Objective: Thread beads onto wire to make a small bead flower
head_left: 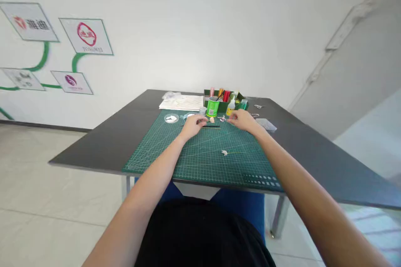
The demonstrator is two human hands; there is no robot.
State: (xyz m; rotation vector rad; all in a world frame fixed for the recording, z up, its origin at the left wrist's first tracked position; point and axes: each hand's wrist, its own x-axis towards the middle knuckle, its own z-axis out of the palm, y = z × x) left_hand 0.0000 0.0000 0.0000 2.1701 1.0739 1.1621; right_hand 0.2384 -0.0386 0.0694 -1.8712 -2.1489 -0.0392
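My left hand [191, 127] reaches over the far part of a green cutting mat [188, 156]. Its fingers are bent, with a gap showing between thumb and fingertips, beside a thin dark stick [213, 127] and a small peach-coloured piece [212, 119]. Farther right, my right hand [242, 119] has its fingertips pinched together near a small white-and-purple item [222, 119]; what they hold is too small to make out. A small white flower-like piece [224, 152] on a thin yellowish stem lies on the mat, nearer to me.
Behind my hands stand a green can [212, 107], a glue bottle [231, 106] and a dark green box [206, 93] with coloured spools. White sheets [183, 102], a round dish [171, 119], a clear case [266, 124] and scissors [259, 106] lie around on the black table [109, 142].
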